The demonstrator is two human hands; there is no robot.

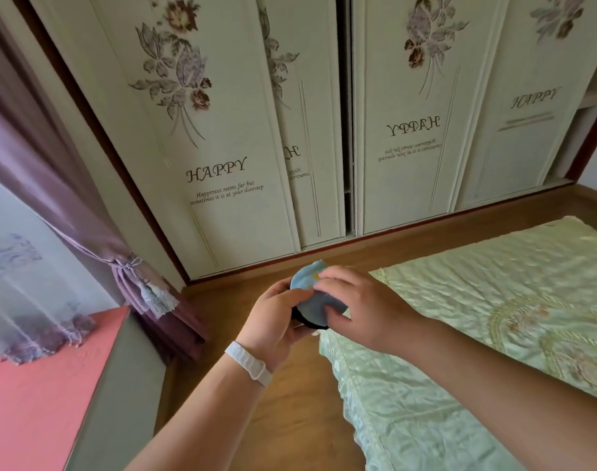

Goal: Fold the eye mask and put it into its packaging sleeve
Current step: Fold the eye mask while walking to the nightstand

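Note:
A light blue eye mask (311, 294) with a small yellow mark and a black underside is held in the air above the wooden floor, near the corner of the bed. It looks folded over on itself. My left hand (273, 317) grips it from the left and below, thumb on top. My right hand (354, 300) presses on it from the right, fingers over its upper edge and thumb on the lower fold. A white band sits on my left wrist. No packaging sleeve is in view.
A bed with a pale green quilted cover (477, 317) fills the right side. Cream wardrobe doors (242, 147) with flower prints stand ahead. A purple curtain (96, 239) and a pink-topped ledge (45, 385) are on the left. Wooden floor (300, 419) lies between.

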